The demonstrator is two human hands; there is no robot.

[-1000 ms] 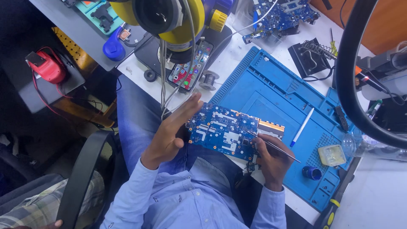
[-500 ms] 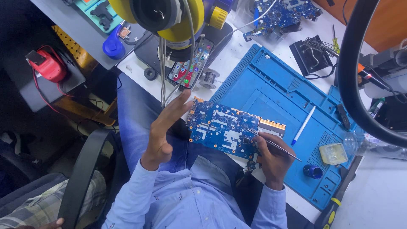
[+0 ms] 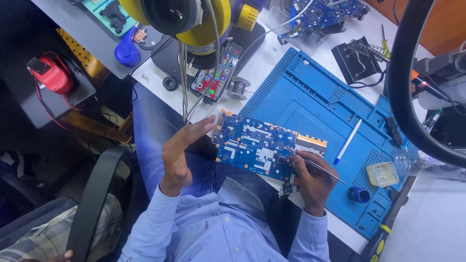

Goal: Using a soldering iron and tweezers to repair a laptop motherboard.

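A blue circuit board [image 3: 257,148] with a copper strip at its right end lies at the near edge of a blue work mat [image 3: 320,97], partly over my lap. My right hand [image 3: 313,183] sits at the board's lower right corner, shut on thin metal tweezers [image 3: 323,170] whose tip touches the board. My left hand [image 3: 178,155] is held flat with its fingers apart, fingertips just beside the board's left corner. I cannot tell whether they touch it.
A yellow microscope head [image 3: 194,19] hangs above a phone [image 3: 217,73] and a solder spool [image 3: 238,89]. A white pen [image 3: 347,142], small pot [image 3: 359,195] and yellowish block [image 3: 382,173] lie on the mat. A second board [image 3: 325,14] is far back; a black ring [image 3: 400,97] curves at right.
My left hand has flattened and eased back from the board's left edge. The right hand and tweezers stay at the board's right side.
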